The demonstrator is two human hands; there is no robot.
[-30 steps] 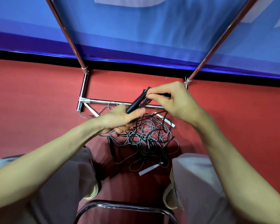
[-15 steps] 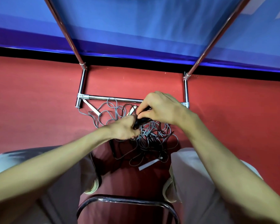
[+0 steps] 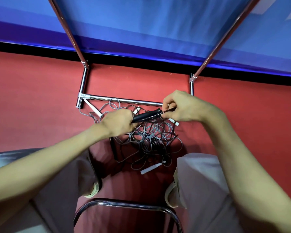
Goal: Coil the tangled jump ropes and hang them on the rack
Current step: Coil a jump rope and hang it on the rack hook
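Hands: both are raised over the rope pile, close together and working on one black handle (image 3: pixel 147 115).
Left hand (image 3: pixel 118 122): fingers curled round the lower end of the black handle, gripping it.
Right hand (image 3: pixel 183 106): thumb and fingertips pinch the dark cord right where it leaves the handle's upper end.
Jump ropes (image 3: pixel 151 138): a tangled heap of grey and dark cords on the red floor (image 3: pixel 32 106), just beneath the hands and between the person's knees.
White handles: one (image 3: pixel 149 169) lies at the near edge of the heap, another (image 3: pixel 93 108) slants beside the rack's low bar.
Second black handle (image 3: pixel 113 148): lies at the heap's left side, partly under the left wrist.
Rack (image 3: pixel 124 100): chrome frame standing on the floor just beyond the heap; a few cord loops lie against its low crossbar, and its uprights rise before a blue wall (image 3: pixel 149 22).
Chair frame (image 3: pixel 124 204): curved metal tube at the near edge, between the legs.
In the way: the hands hide the top of the tangle.
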